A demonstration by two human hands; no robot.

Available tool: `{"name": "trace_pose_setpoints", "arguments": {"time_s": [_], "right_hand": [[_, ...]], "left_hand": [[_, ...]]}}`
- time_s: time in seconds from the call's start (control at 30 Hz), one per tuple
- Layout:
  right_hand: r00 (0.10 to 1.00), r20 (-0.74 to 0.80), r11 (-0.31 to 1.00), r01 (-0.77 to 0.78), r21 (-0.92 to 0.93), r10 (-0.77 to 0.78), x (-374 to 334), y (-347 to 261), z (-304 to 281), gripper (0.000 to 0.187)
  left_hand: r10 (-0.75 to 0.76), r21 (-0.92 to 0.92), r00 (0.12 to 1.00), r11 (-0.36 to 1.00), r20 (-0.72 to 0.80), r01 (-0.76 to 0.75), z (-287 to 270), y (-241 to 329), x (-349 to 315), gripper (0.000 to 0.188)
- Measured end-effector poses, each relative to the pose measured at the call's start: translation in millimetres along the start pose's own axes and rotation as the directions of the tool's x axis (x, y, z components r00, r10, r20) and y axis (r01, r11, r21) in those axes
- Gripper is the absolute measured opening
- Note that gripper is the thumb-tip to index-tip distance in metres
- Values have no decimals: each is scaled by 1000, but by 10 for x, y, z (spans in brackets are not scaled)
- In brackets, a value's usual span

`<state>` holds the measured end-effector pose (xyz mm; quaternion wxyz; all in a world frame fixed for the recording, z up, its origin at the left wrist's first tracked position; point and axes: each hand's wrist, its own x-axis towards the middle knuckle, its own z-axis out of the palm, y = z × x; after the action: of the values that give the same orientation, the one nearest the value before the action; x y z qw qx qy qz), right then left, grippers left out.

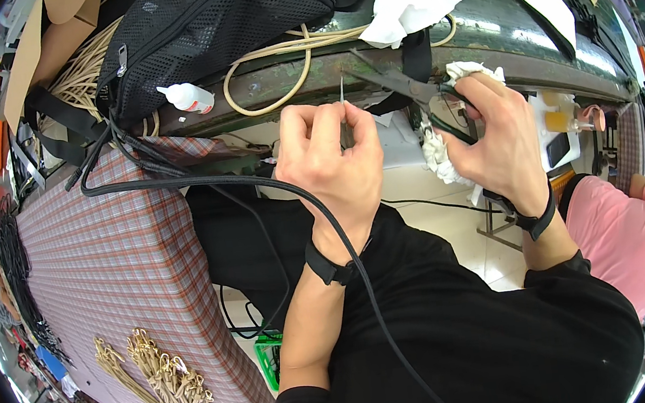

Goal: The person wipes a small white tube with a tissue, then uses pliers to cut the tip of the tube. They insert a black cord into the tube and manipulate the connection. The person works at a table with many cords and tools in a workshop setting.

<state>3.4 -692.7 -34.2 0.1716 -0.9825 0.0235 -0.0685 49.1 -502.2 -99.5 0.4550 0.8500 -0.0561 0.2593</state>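
Bench edge (271, 81): right hand (497, 130) holds scissors (420, 90), clear of left hand (332, 146).

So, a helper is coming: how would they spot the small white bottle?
Find the big black mesh bag, upper left. Below it, up and left from the left hand, lies the small bottle. Its white body and pointed nozzle set it apart from the beige cord beside it.

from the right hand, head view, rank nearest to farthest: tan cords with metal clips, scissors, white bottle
1. Scissors: held in the right hand.
2. White bottle: off to the left, past the left hand.
3. Tan cords with metal clips: lower left, on the checked cloth.
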Motion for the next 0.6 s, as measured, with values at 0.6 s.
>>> {"name": "trace_pose_setpoints", "arguments": {"time_s": [0.6], "right_hand": [[999, 31, 1000, 19, 11, -20, -6, -14, -51, 42]], "left_hand": [[33, -18, 999, 999, -13, -33, 14, -29, 9, 17]]}}
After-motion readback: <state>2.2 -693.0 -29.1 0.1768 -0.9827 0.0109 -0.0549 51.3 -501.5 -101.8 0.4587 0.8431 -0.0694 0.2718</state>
